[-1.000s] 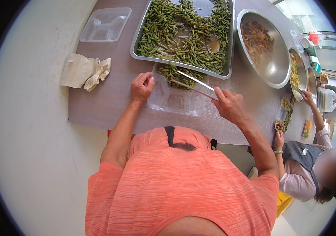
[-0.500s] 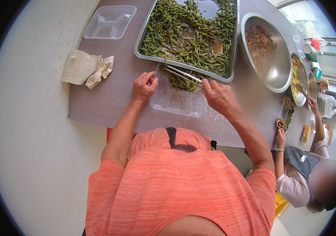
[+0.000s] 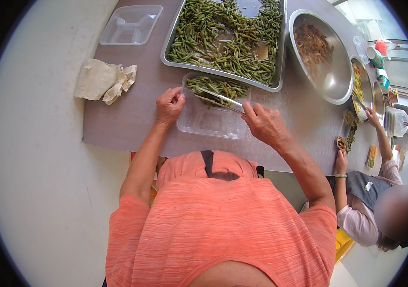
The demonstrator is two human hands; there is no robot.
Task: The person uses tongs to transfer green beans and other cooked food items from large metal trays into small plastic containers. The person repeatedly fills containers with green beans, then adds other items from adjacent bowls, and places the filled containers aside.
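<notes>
Head view: slim metal tongs (image 3: 220, 98) over clear plastic tray (image 3: 208, 122).

A grey steel table (image 3: 118, 124) stands on a pale, evenly lit floor (image 3: 36, 191).

Metal tongs (image 3: 220, 99) are held in the right hand (image 3: 265, 125) over green beans (image 3: 217, 87) in a clear container (image 3: 208, 119) (steadied at its edge by the left hand (image 3: 169, 105)) on the counter (image 3: 132, 119).
</notes>
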